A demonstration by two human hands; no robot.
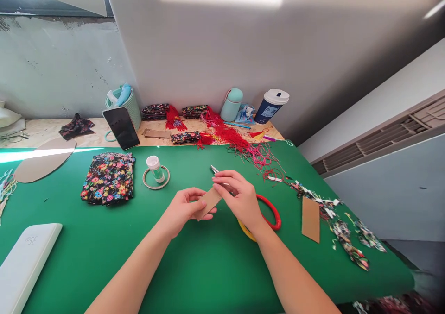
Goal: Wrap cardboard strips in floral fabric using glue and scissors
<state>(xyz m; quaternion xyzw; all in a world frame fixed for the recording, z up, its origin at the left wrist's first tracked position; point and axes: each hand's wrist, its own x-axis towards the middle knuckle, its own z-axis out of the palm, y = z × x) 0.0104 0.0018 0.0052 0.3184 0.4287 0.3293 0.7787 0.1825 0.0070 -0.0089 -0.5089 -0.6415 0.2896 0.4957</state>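
Observation:
Between my two hands is a small brown cardboard piece (209, 202). My left hand (186, 208) holds its lower end, thumb on top and fingers beneath. The fingertips of my right hand (239, 196) pinch its upper right corner. Scissors with one red and one yellow handle (273, 210) lie under my right hand; their metal tip shows beyond my fingers, and the middle is hidden. To the left, a stack of black floral fabric (108, 178) rests on the green mat (205, 272). A small white bottle (155, 169) stands inside a metal ring.
A phone (122, 128) leans on a green basket. Red tassels (236, 138), a mint flask (232, 104) and a lidded cup (271, 106) line the back. Right: cardboard (310, 219) and fabric scraps (347, 244). A white power bank (29, 263) lies at left.

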